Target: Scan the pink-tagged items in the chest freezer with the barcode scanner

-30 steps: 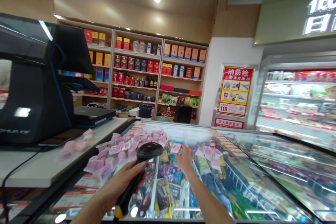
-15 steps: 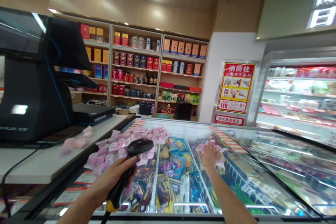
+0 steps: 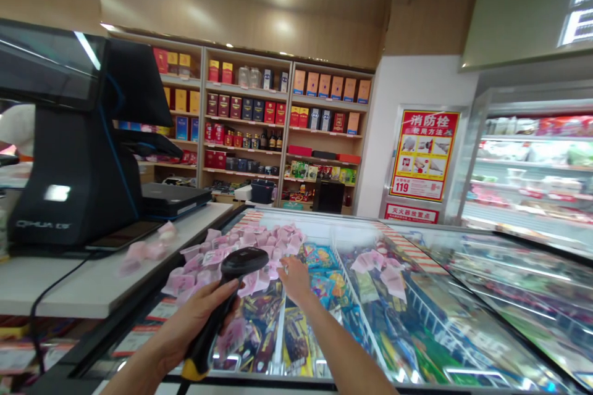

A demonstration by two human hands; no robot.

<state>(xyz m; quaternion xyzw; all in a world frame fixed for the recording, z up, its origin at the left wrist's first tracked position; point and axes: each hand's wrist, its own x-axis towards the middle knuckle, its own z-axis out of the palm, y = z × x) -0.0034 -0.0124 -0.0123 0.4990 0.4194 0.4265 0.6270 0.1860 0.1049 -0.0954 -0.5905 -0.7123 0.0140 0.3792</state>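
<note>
A left hand (image 3: 204, 311) gripped a black scanner (image 3: 244, 261), its long handle slanting up and rightward. Pink packs (image 3: 250, 237) lay heaped on the freezer's glass top (image 3: 317, 231), left of the right hand's (image 3: 294, 274) bent fingertips. That hand was nearer the heap's right edge; whether it held anything couldn't be told.

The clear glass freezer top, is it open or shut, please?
Shut: small pink plastic packs lie on the glass, colourful packets showing beneath.
</note>
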